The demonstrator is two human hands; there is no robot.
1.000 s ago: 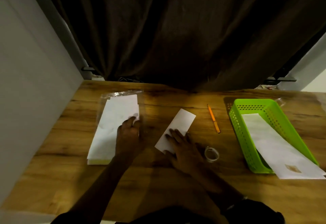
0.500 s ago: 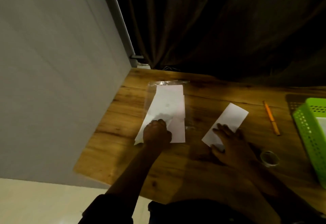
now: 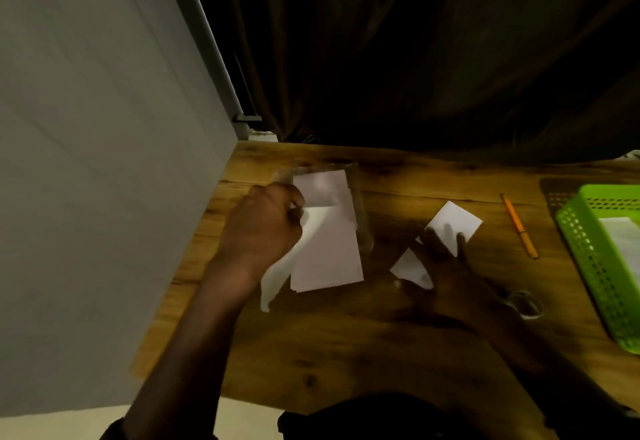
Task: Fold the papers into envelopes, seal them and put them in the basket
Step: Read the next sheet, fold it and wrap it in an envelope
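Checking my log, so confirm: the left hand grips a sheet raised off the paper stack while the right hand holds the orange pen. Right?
Not quite. The head view shows the right hand lying flat on the folded paper; the orange pen lies apart on the table, untouched. The left hand does grip a sheet raised off the paper stack.

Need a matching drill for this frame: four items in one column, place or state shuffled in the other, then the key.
1 left hand
2 right hand
3 pencil
4 basket

A holds white paper inside
B lies on the table between folded paper and basket
C grips a loose sheet at the left edge of the stack
D spread flat on the folded paper

Pairs: 1-C, 2-D, 3-B, 4-A
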